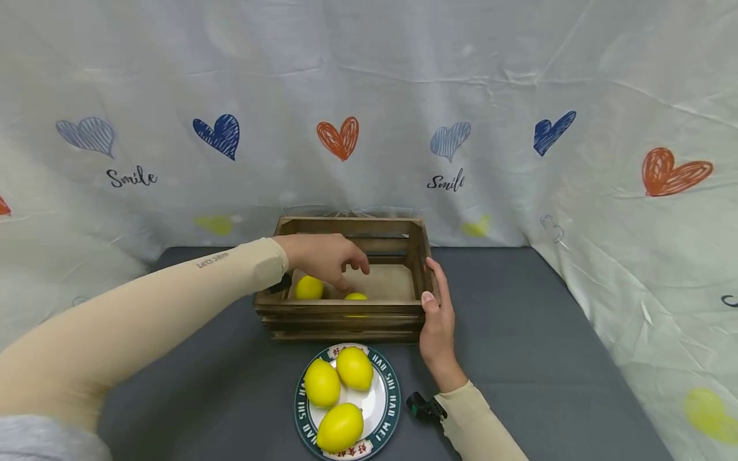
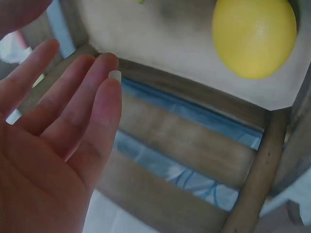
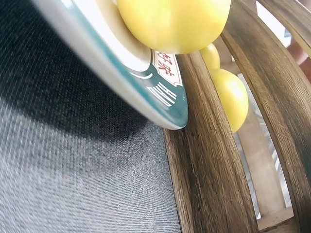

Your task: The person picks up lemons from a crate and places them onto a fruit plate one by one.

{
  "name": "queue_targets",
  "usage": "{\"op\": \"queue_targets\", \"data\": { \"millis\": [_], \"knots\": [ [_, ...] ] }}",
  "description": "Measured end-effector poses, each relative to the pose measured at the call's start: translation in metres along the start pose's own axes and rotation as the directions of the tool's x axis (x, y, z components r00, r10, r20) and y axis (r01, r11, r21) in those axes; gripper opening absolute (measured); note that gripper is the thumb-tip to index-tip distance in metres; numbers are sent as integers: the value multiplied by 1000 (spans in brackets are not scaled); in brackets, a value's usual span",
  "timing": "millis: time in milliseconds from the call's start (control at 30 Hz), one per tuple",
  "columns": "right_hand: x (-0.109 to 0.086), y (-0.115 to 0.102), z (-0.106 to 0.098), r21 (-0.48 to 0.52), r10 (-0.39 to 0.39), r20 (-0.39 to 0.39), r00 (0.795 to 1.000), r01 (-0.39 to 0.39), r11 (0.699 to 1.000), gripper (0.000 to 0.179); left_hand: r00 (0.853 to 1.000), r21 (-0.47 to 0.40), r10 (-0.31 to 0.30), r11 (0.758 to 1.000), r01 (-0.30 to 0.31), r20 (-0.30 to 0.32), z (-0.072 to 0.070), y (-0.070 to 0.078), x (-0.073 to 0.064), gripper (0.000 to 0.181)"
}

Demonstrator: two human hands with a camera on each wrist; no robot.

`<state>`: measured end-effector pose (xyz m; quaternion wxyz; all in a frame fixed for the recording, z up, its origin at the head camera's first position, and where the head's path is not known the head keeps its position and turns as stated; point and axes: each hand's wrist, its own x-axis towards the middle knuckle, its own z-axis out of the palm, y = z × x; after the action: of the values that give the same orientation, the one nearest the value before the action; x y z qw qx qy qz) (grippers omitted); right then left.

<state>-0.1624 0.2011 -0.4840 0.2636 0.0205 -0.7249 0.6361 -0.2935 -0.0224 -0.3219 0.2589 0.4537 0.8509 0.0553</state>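
I see the crate (image 1: 352, 320) at the middle of the table (image 1: 519, 333), close to the backdrop (image 1: 369, 96) behind it. Two lemons (image 1: 309, 287) lie in the crate, toward its left and front. My left hand (image 1: 323, 256) reaches over the left wall, above them. My right hand (image 1: 436, 320) rests against the right front corner. The plate (image 1: 392, 403) sits just before the crate with three lemons (image 1: 321, 383) on it.

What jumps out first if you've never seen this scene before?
Bright yellow lemons: three piled on a green-rimmed plate at the near table edge, two more inside the wooden crate behind it. The left hand reaches into the crate over those lemons, while the right hand rests against the crate's right end.
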Motion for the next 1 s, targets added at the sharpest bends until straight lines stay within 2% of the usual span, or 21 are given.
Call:
{"op": "queue_targets", "data": {
  "millis": [233, 467, 633, 833, 1000],
  "knots": [
    [-1, -3, 3, -4, -1, 1, 1000, 1, 1000, 66, 996, -28, -21, 999, 23, 88, 11, -4, 19, 53],
    [-4, -3, 0, -23, -4, -8, 1000, 4, 1000, 67, 972, -46, -20, 998, 32, 233, 22, -1, 32, 64],
    [-3, -2, 0, -16, -2, 9, 1000, 2, 1000, 67, 963, -20, -46, 998, 53, 264, 22, -1, 36, 65],
    [-1, 0, 0, -20, 0, 0, 1000, 0, 1000, 67, 950, -46, -43, 997, 61, 309, 22, -1, 43, 64],
    [1, 3, -1, -16, -9, 2, 1000, 9, 1000, 65, 939, -27, 5, 1000, 5, 345, 26, -2, 51, 64]
  ]
}}
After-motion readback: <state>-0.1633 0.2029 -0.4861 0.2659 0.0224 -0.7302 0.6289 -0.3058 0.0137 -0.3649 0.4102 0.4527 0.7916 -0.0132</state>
